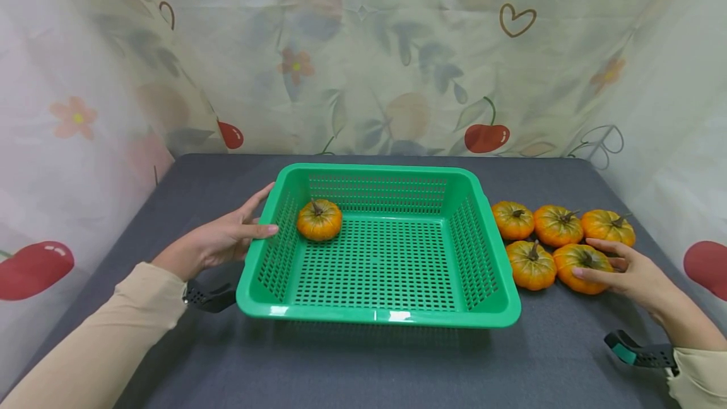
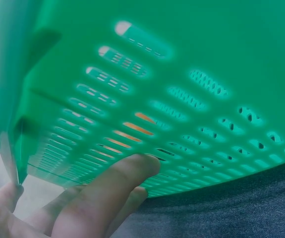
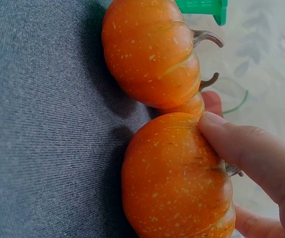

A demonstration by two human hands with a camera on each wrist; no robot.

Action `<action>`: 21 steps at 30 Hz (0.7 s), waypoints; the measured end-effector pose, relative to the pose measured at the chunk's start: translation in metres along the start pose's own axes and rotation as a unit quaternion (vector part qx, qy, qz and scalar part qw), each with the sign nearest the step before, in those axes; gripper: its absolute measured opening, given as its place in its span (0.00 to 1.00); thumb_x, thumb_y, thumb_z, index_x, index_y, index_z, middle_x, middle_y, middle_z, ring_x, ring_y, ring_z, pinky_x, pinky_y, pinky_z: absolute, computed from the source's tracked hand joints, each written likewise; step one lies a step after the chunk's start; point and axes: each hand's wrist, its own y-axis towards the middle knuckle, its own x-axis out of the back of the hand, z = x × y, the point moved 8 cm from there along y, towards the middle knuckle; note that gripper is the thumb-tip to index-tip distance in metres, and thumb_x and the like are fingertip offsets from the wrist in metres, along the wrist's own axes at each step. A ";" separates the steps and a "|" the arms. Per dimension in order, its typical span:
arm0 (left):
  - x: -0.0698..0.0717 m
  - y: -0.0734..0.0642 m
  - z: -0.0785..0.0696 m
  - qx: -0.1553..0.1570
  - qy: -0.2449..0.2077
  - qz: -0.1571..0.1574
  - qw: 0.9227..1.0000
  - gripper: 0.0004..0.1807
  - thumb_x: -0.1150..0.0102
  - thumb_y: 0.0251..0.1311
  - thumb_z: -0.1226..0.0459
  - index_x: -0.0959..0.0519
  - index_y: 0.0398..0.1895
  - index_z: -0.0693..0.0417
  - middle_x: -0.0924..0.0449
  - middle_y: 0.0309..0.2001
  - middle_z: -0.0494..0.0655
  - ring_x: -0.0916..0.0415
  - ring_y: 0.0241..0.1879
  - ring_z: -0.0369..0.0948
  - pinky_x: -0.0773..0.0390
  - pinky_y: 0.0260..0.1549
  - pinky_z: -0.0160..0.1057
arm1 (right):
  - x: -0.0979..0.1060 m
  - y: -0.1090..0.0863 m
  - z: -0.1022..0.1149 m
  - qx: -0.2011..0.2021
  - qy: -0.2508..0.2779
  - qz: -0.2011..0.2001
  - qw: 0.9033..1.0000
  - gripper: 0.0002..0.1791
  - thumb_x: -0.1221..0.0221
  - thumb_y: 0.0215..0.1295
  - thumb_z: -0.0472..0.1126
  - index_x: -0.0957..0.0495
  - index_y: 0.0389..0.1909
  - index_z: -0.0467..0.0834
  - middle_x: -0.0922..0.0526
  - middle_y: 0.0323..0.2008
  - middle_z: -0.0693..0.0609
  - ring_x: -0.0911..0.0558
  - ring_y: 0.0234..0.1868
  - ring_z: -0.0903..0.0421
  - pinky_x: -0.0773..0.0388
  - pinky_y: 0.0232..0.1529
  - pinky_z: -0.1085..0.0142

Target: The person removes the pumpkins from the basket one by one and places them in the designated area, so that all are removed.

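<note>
A green plastic basket (image 1: pixel 375 315) with slotted walls stands at the middle of the table. My left hand (image 1: pixel 230 235) grips its left rim, thumb over the top edge and fingers against the outer wall, as the left wrist view also shows. One small orange pumpkin (image 1: pixel 319 221) sits inside, near the left wall. On the right, my right hand (image 1: pixel 636 273) holds the front right pumpkin (image 1: pixel 576 264) between thumb and fingers. That pumpkin (image 3: pixel 177 178) rests on the cloth in the right wrist view, its stem partly behind the thumb.
Several other pumpkins, among them a front one (image 1: pixel 531 265) and a back one (image 1: pixel 558 226), cluster beside the basket's right wall. A dark grey cloth (image 1: pixel 363 371) covers the table. Printed curtains (image 1: pixel 363 81) hang behind and at both sides.
</note>
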 end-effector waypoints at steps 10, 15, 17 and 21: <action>-0.001 -0.001 0.000 0.000 0.000 0.001 1.000 0.52 0.45 0.68 0.64 0.71 0.73 0.14 0.63 0.77 0.60 0.26 0.58 0.57 0.24 0.50 0.63 | 0.000 0.001 0.000 0.002 0.000 0.001 1.000 0.49 0.42 0.67 0.54 0.58 0.74 0.32 0.53 0.65 0.18 0.40 0.60 0.26 0.20 0.42 0.57; 0.000 0.000 0.000 -0.002 0.000 0.000 1.000 0.51 0.45 0.68 0.64 0.70 0.73 0.13 0.62 0.77 0.60 0.26 0.58 0.57 0.24 0.50 0.63 | 0.000 0.001 0.001 0.004 0.001 0.003 1.000 0.49 0.42 0.68 0.54 0.58 0.74 0.31 0.54 0.65 0.18 0.41 0.60 0.26 0.21 0.43 0.56; 0.000 0.000 0.000 -0.002 0.000 -0.001 1.000 0.51 0.45 0.68 0.65 0.70 0.72 0.13 0.62 0.76 0.60 0.26 0.58 0.57 0.24 0.50 0.63 | 0.000 0.001 0.001 0.004 0.000 0.003 1.000 0.49 0.42 0.68 0.54 0.58 0.74 0.31 0.55 0.66 0.17 0.42 0.61 0.25 0.21 0.43 0.55; 0.000 0.001 0.001 -0.002 0.001 -0.002 1.000 0.52 0.45 0.68 0.65 0.70 0.73 0.13 0.62 0.76 0.61 0.26 0.58 0.57 0.24 0.50 0.63 | 0.000 0.001 0.000 0.006 0.000 0.002 1.000 0.49 0.42 0.68 0.54 0.58 0.74 0.32 0.56 0.66 0.18 0.44 0.62 0.25 0.21 0.44 0.54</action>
